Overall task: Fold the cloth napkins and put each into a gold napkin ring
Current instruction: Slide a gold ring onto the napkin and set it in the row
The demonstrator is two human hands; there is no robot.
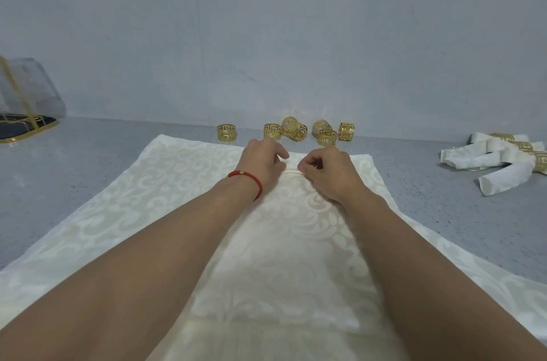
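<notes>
Both the left hand [262, 160] and right hand [327, 172] pinch the napkin [148, 197] at its far edge, fingers curled on cloth, likely starting a fold; spare rings [227, 132] wait beyond.

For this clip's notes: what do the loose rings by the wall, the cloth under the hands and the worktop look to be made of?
Napkin rings: probably thin metal with a shiny gold finish; cut-out key pattern, bright glints.
Cloth napkin: woven cream fabric, damask-like; a scroll pattern shows tone on tone with a slight sheen.
Countertop: grey speckled, matte; stone or composite, the look leaves it open.
</notes>
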